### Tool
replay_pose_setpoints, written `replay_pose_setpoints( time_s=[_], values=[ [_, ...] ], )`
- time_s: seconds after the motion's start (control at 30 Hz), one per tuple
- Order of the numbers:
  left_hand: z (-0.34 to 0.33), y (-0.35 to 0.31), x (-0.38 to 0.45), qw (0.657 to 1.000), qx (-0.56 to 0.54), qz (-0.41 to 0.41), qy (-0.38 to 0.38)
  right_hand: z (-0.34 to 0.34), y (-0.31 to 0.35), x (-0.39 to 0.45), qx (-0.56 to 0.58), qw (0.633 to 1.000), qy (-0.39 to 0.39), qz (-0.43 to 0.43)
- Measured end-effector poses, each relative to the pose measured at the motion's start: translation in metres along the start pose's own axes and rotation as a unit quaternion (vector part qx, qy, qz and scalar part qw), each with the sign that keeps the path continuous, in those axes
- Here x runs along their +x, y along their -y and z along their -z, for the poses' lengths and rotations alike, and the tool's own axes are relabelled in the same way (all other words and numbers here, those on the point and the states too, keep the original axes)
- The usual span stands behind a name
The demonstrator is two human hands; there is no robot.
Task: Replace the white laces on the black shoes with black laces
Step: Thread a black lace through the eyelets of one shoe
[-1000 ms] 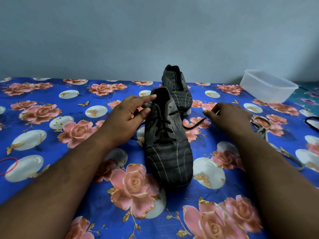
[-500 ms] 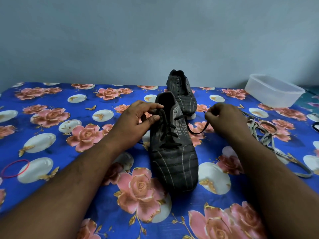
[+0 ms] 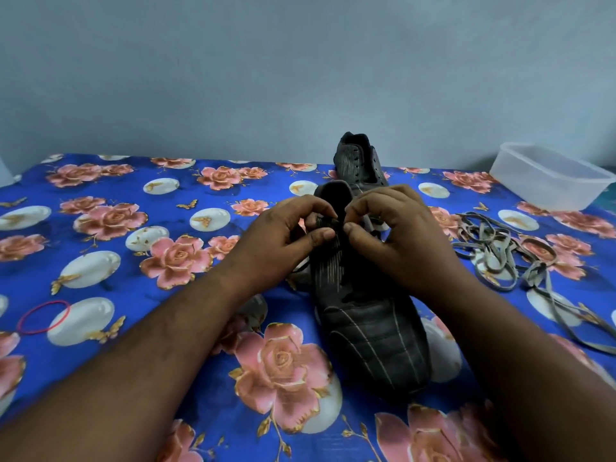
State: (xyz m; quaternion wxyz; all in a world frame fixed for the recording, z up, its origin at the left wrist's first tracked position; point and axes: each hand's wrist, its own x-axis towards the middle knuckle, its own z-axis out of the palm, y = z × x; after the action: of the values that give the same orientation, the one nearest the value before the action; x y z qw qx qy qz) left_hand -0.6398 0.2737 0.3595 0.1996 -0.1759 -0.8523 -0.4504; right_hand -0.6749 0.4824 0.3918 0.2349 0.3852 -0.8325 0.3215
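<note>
Shoe [image 3: 370, 315]: both hands, left [image 3: 283, 240] and right [image 3: 391, 235], are pinching the black lace [image 3: 328, 223] at the tongue; a slipping pinch is risking loose lacing.

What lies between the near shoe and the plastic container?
In the head view, removed white laces lie tangled on the cloth between the near shoe and the plastic container.

Two black shoes: near shoe [image 3: 373, 335], far shoe [image 3: 361, 161]. One clear plastic tub [image 3: 550, 176]. One red rubber band [image 3: 43, 316]. One tangle of pale laces [image 3: 500, 251], number unclear.
</note>
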Motion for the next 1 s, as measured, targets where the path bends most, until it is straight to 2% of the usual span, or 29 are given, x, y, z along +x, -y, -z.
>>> replay_pose_setpoints(
  time_s=[0.23, 0.4, 0.63, 0.83, 1.0],
  values=[
    [0.005, 0.002, -0.002, 0.998, -0.034, 0.010, 0.042, 0.001, -0.002, 0.001, -0.002, 0.998, 0.051, -0.034],
    [0.006, 0.000, -0.002, 0.998, -0.036, 0.012, 0.052, 0.000, -0.001, 0.001, -0.020, 0.997, 0.067, -0.027],
    [0.006, -0.004, -0.005, 1.000, -0.021, 0.015, 0.019, -0.004, -0.010, -0.001, -0.038, 0.997, 0.071, 0.005],
    [0.007, -0.011, -0.005, 0.999, -0.031, 0.015, -0.034, -0.011, -0.014, -0.001, 0.079, 0.994, 0.066, -0.040],
    [0.007, -0.009, -0.005, 0.998, -0.032, -0.017, -0.058, -0.010, -0.018, -0.001, 0.108, 0.990, 0.065, -0.055]
  ],
)
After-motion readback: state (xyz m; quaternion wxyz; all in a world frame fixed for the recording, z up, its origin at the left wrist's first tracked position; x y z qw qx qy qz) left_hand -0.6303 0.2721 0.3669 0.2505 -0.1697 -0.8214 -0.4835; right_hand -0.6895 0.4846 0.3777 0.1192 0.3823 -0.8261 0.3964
